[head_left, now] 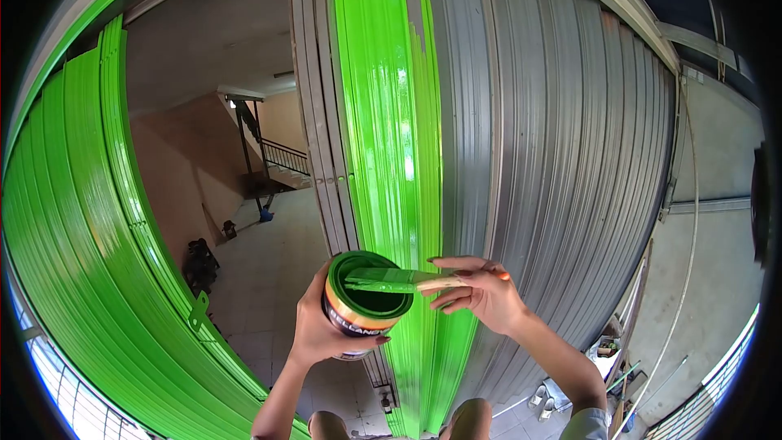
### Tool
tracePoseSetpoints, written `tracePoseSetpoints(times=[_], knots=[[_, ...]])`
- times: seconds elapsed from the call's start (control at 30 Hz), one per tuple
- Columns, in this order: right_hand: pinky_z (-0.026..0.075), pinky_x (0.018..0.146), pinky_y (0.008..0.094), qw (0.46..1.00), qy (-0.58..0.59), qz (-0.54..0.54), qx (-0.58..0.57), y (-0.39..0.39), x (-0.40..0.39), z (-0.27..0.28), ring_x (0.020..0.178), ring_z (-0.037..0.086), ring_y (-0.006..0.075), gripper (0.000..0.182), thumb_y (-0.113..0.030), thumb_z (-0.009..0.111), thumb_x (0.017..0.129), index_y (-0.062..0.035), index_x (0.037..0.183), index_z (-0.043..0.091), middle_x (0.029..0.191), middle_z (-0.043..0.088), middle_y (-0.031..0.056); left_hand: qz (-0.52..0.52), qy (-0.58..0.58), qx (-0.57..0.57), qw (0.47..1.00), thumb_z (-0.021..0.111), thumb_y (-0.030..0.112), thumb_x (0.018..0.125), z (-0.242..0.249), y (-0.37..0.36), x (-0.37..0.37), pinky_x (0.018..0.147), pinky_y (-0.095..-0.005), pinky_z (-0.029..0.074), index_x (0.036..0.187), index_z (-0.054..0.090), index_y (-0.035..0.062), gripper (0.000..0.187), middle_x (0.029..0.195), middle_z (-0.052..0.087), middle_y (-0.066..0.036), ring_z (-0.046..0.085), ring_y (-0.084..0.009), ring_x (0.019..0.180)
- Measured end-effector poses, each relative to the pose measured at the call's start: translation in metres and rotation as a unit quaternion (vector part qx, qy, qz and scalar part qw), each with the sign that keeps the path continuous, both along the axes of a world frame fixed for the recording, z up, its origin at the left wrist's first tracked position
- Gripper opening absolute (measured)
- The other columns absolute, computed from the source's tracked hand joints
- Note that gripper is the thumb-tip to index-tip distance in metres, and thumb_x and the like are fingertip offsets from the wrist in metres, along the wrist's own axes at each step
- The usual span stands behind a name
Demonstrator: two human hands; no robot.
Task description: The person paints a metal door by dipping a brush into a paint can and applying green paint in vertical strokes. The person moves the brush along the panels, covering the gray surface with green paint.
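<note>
My left hand (314, 324) is wrapped round a paint can (358, 324) with a dark label lettered "BELLAN…"; its open top shows green paint inside. In my right hand (489, 300) is a paintbrush (440, 283) with a pale handle and an orange tip, held between thumb and fingers. The brush lies nearly level over the can's mouth, its bristles coated green. Right behind the can stands a folding metal door panel (383, 114), wet-looking and bright green. Grey unpainted panels (562, 155) continue to the right of it.
On the left is another green folding door section (73, 220). Between the sections, a doorway shows a tiled floor (261, 277) and a stair railing (285, 156). Shoes (544, 401) and assorted items (603, 349) lie at lower right. A cable (692, 195) hangs by the right wall.
</note>
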State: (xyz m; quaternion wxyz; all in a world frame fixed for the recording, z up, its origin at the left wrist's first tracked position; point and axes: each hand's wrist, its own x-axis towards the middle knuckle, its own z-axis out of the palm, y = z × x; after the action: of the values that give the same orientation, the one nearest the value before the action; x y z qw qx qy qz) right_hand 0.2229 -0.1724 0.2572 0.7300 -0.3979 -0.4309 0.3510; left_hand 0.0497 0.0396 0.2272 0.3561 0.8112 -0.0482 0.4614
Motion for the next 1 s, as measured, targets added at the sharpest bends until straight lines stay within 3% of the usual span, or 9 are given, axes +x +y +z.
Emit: tracePoseSetpoints(times=[0.13, 0.3, 0.4, 0.7, 1.0], knots=[[0.059, 0.082, 0.0367, 0.995, -0.04, -0.002, 0.097, 0.009, 0.024, -0.001, 0.096, 0.069, 0.0363, 0.031, -0.012, 0.045, 0.089, 0.0061, 0.108, 0.061, 0.104, 0.066, 0.0289, -0.021, -0.007, -0.029, 0.999, 0.094, 0.028, 0.047, 0.016, 0.004, 0.017, 0.096, -0.0363, 0.051, 0.128, 0.047, -0.0037, 0.099, 0.114, 0.066, -0.015, 0.066, -0.0238, 0.105], [0.059, 0.083, 0.0343, 0.986, -0.018, -0.043, 0.157, 0.007, 0.014, 0.021, 0.092, 0.07, 0.0325, 0.021, -0.01, 0.047, 0.086, 0.0013, 0.097, 0.06, 0.102, 0.067, 0.0256, -0.068, -0.031, -0.095, 0.993, 0.093, 0.017, 0.048, 0.034, -0.001, 0.025, 0.094, -0.0357, 0.052, 0.126, 0.048, -0.0021, 0.092, 0.113, 0.065, -0.013, 0.065, -0.0209, 0.104], [0.059, 0.083, 0.0343, 0.985, -0.035, -0.097, 0.139, 0.004, 0.01, 0.023, 0.092, 0.07, 0.0319, 0.021, -0.009, 0.047, 0.086, 0.001, 0.098, 0.06, 0.102, 0.068, 0.0244, -0.094, -0.035, -0.095, 0.99, 0.093, 0.016, 0.048, 0.038, 0.001, 0.027, 0.094, -0.0355, 0.052, 0.126, 0.048, -0.0021, 0.091, 0.113, 0.065, -0.012, 0.065, -0.0208, 0.104], [0.058, 0.084, 0.0347, 0.991, -0.008, -0.111, 0.078, -0.007, 0.018, 0.033, 0.094, 0.07, 0.0332, 0.032, -0.01, 0.045, 0.087, 0.0035, 0.112, 0.06, 0.104, 0.068, 0.0246, -0.089, -0.034, -0.068, 0.993, 0.094, 0.022, 0.047, 0.033, -0.002, 0.031, 0.096, -0.0355, 0.051, 0.128, 0.047, -0.0031, 0.097, 0.116, 0.064, -0.013, 0.065, -0.0221, 0.105], [0.06, 0.078, 0.0357, 0.994, 0.013, -0.062, 0.089, 0.03, 0.026, 0.02, 0.09, 0.07, 0.0345, 0.029, -0.012, 0.046, 0.087, 0.0036, 0.106, 0.061, 0.097, 0.069, 0.0254, -0.069, -0.019, -0.043, 0.997, 0.095, 0.023, 0.046, 0.035, 0.018, 0.019, 0.096, -0.0361, 0.051, 0.131, 0.045, -0.005, 0.103, 0.117, 0.064, -0.014, 0.064, -0.0227, 0.107]])
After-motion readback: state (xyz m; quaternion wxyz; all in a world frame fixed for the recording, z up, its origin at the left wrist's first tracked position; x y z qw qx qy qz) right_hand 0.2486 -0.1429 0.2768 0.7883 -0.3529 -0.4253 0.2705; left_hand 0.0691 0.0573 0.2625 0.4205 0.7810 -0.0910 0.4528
